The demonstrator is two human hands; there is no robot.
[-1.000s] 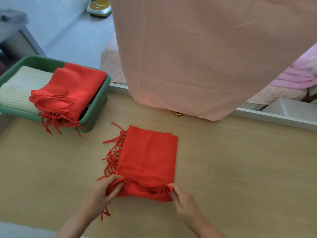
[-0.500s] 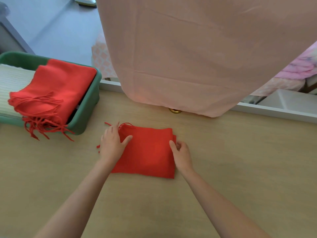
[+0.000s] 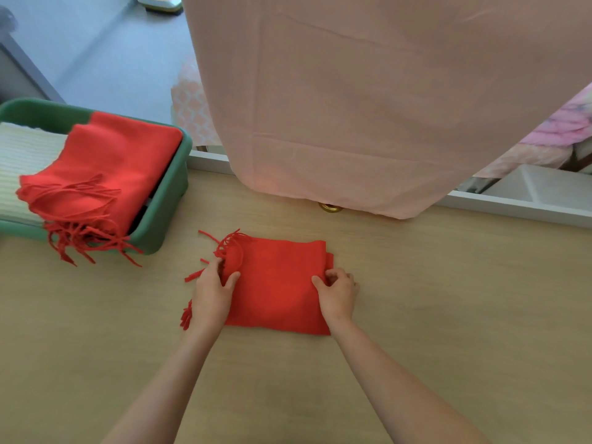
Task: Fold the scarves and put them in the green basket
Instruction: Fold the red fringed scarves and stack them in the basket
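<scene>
Folded scarf point(image 3: 278, 286) lies flat on the bench point(image 3: 448, 299) as a squarish packet between the two hands.

Left hand point(image 3: 209, 296): thumb on top of the cloth, fingers point(image 3: 214, 267) curled in at the fringed edge, pinching that side. Right hand point(image 3: 338, 294): thumb on top, fingers point(image 3: 336, 275) curled at the stacked edge opposite, pinching the layers. Can't tell if either set of fingertips reaches under the bottom layer.

Handling, my read:
- Soft fleece-type cloth, light, zero stiffness. Not fragile, and not slippery against skin.
- The risk is shape. The packet holds its fold only by lying flat, so lifting it by one edge would likely let the layers slide and fan open.
- Fringe point(image 3: 224, 245) sticks out just beyond the left fingertips, with more by the left wrist. Loose strands will trail and could catch on the basket rim.

Where to grip: both sides at once, thumbs over and fingers under every layer, so the whole stack is captured. Gather the fringe under the left fingers if it will go. Carry it level.

Green basket point(image 3: 166, 213) sits well to the left of the left fingers and further out. It holds a red scarf point(image 3: 118, 161), fringe spilling over the near rim, lying partly over a cream scarf point(image 3: 25, 161). Judged: fold looks complete, transfer not yet done.

Pink cloth point(image 3: 368, 107) hangs beyond both hands, apart from the packet.
</scene>
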